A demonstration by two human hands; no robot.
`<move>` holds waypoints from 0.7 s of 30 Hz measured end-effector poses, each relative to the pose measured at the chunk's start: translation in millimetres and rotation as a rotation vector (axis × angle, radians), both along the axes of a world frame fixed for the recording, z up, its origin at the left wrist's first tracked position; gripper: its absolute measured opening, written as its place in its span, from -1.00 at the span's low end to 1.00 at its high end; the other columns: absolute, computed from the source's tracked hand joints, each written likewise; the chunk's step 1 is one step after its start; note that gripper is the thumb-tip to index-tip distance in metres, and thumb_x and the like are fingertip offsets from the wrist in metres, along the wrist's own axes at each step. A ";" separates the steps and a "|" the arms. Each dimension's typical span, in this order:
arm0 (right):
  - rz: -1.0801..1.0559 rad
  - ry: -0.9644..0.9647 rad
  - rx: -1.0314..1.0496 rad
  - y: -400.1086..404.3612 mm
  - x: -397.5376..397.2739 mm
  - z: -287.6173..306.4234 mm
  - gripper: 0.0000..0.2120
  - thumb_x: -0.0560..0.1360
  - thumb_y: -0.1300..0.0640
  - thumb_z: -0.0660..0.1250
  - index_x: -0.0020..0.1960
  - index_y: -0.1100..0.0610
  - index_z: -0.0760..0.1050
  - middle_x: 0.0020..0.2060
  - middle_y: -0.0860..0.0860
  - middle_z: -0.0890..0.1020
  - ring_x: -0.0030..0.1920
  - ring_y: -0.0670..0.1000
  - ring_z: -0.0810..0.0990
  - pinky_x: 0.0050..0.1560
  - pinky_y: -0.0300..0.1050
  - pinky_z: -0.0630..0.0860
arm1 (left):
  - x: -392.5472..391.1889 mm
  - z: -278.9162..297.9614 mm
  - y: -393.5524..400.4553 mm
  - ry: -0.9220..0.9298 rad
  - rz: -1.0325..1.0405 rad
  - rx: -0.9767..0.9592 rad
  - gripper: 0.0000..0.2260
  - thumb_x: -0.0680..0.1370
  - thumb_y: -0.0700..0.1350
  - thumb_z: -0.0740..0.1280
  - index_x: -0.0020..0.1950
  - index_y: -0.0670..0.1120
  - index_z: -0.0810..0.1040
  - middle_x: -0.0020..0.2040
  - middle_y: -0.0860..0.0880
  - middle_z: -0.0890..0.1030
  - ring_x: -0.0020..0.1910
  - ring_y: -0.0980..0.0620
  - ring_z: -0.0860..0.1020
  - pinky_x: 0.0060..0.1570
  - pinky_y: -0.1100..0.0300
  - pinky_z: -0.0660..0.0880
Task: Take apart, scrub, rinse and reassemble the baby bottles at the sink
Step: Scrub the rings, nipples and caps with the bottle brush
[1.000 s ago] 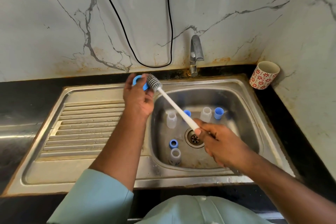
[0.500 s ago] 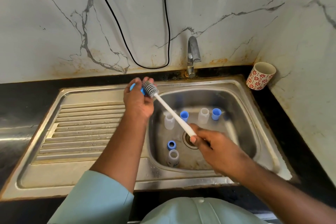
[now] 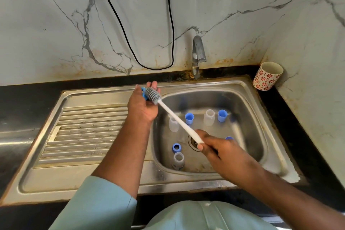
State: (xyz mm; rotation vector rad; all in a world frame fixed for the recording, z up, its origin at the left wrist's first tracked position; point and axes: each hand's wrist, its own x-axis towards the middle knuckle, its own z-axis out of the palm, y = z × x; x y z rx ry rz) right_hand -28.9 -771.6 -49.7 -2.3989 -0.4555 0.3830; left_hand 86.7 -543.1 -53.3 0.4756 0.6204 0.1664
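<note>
Baby bottles [image 3: 174, 124] are stood open in the sink [image 3: 248, 102], blue caps [image 3: 189, 118] beside them. The brush [image 3: 175, 115] is gripped by the right hand [image 3: 220, 152]; a blue ring [image 3: 143, 93] is held by the left hand [image 3: 142, 105].

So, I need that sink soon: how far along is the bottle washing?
Taking apart looks done: three bottle bodies, e.g., two blue caps and a blue ring lie separate in the basin. Scrubbing is in hand: the left hand holds a blue part against the brush, which the right hand holds. The tap shows no water; rinsing and reassembly remain.
</note>
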 end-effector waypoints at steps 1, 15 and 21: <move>-0.006 0.015 0.008 -1.6 0.5 -3.0 -0.69 0.64 -0.05 0.15 0.35 -0.14 0.44 -0.42 -0.07 0.43 -0.48 -0.08 0.38 -0.39 -0.26 0.34 | -1.9 -2.5 -2.9 -0.003 -0.013 0.018 -0.66 0.68 -0.07 0.16 0.43 -0.15 0.36 0.26 -0.17 0.56 0.00 -0.12 0.64 0.07 -0.08 0.54; -0.112 -0.007 0.127 -9.4 16.2 -21.5 -0.64 0.63 -0.02 0.19 0.42 -0.19 0.38 -0.40 0.00 0.52 -0.49 -0.13 0.39 -0.45 -0.28 0.36 | -21.1 -8.0 -15.7 -0.021 -0.014 0.027 -0.86 0.62 -0.14 0.29 0.11 -0.14 0.59 -0.10 -0.09 0.61 -0.19 0.05 0.62 0.10 0.04 0.59; -0.044 -0.106 -0.047 -24.1 15.8 -28.8 -0.61 0.62 -0.07 0.16 0.44 -0.26 0.30 -0.50 -0.08 0.44 -0.49 -0.08 0.45 -0.43 -0.26 0.39 | -6.0 -12.2 2.6 0.074 -0.078 0.025 -0.66 0.58 0.10 0.16 -0.29 -0.08 0.44 -0.25 -0.07 0.50 -0.37 0.00 0.41 -0.14 0.14 0.49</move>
